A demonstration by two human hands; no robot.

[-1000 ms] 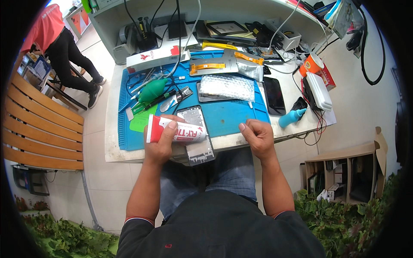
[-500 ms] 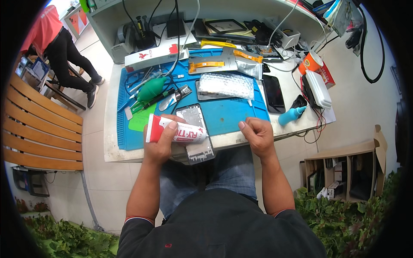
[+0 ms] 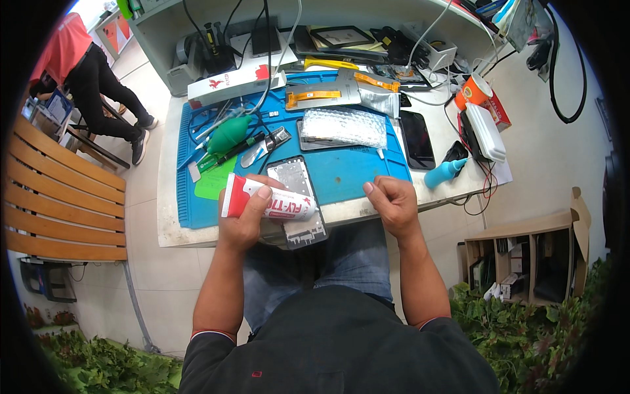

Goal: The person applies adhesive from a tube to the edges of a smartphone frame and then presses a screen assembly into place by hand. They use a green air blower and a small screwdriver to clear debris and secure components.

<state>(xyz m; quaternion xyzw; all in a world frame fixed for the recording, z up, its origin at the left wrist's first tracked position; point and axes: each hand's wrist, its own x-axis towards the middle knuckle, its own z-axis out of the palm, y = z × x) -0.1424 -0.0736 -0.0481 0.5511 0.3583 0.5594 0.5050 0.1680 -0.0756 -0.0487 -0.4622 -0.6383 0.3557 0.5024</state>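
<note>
My left hand [image 3: 241,222] is wrapped round a white and red glue tube [image 3: 274,203], its red end to the left and its narrow tip to the right. Beneath the tube a phone frame [image 3: 306,226] with a grey metal inner face juts past the bench's front edge. Whether my left fingers also grip this frame is hidden. My right hand [image 3: 395,205] is curled closed, thumb against the fingers, above the front edge of the blue mat [image 3: 348,177]. What it may hold does not show. Bubble wrap [image 3: 344,128] lies on a flat device beyond.
Left on the mat are a green air blower [image 3: 228,136] and several hand tools. A dark phone [image 3: 417,140], a blue bottle [image 3: 445,173] and an orange cup [image 3: 474,92] stand at right. A wooden bench [image 3: 65,197] is at left; a person [image 3: 92,79] stands beyond it.
The view has shifted very slightly. Both hands, the tube and the phone frame keep practically the same places.
</note>
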